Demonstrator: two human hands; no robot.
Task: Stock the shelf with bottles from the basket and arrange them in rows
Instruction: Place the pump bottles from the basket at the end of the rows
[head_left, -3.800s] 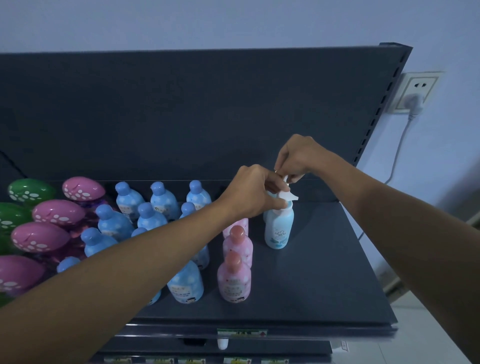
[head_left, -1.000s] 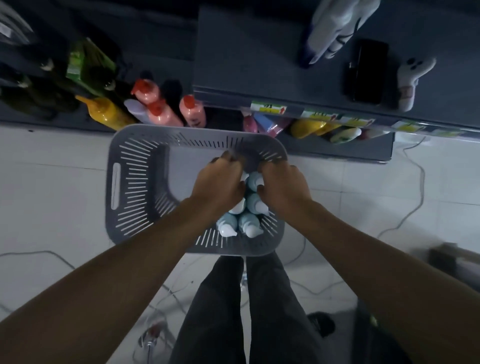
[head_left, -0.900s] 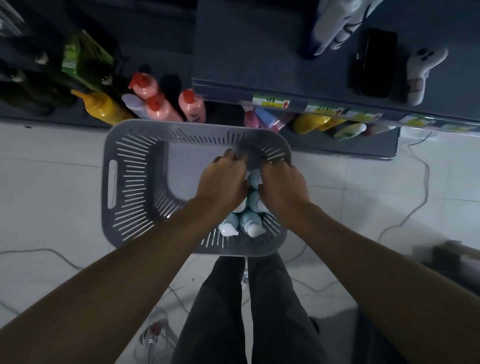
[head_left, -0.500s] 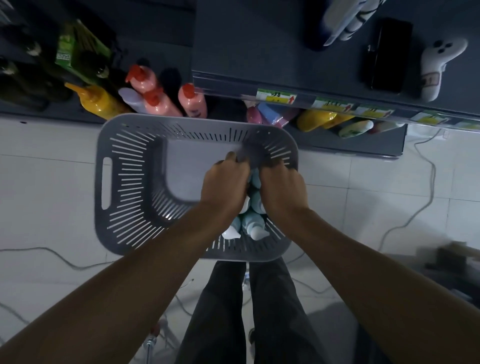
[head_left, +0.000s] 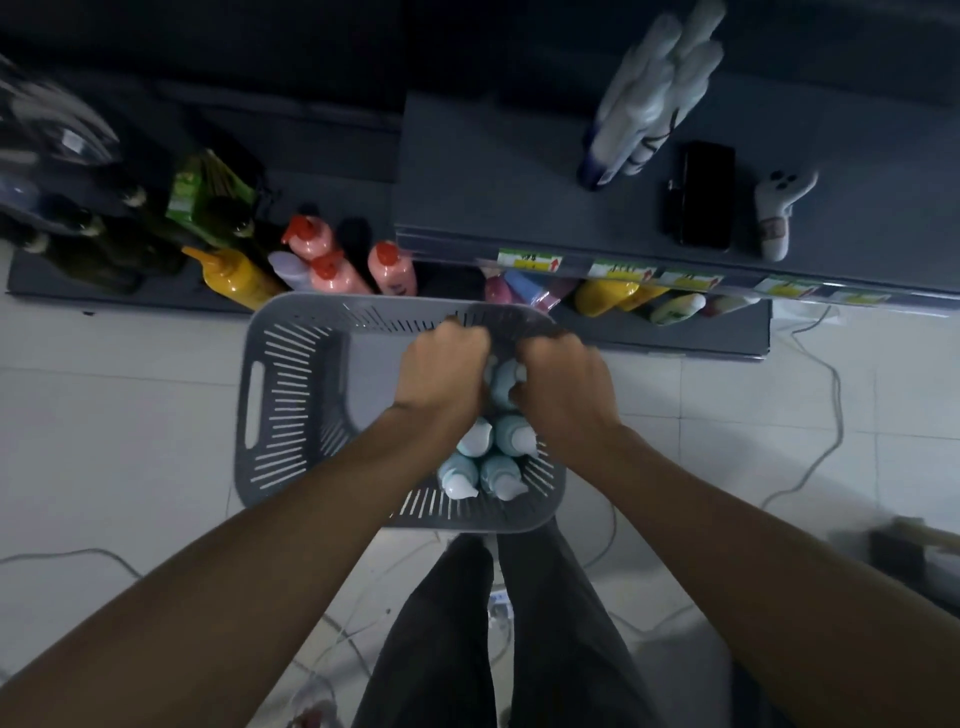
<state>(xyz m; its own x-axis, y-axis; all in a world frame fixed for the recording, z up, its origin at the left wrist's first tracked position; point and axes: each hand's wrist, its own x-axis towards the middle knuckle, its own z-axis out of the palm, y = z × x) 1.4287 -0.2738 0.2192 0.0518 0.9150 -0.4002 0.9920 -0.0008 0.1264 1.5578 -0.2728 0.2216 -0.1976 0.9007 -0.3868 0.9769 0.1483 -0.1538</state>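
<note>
A grey slotted basket (head_left: 291, 395) stands on the white tiled floor in front of my legs. Several pale blue bottles with white caps (head_left: 498, 467) lie packed in its right end. My left hand (head_left: 441, 371) and my right hand (head_left: 563, 387) reach down into that end side by side, fingers curled. A pale blue bottle (head_left: 503, 383) shows between them, and my right hand's fingers wrap around it. What my left hand's fingers hold is hidden under the hand. The left part of the basket holds nothing.
A dark shelf (head_left: 519, 208) juts out above the basket, carrying white bottles (head_left: 649, 93), a black phone (head_left: 702, 195) and a white game controller (head_left: 779, 208). Pink, yellow and green bottles (head_left: 332, 260) stand on the lowest shelf. Cables (head_left: 826, 415) trail over the floor.
3.8 s ago both hands were setting a blue bottle on the upper shelf. Over the last second they stay in the basket's right end, closing tighter around the bottles.
</note>
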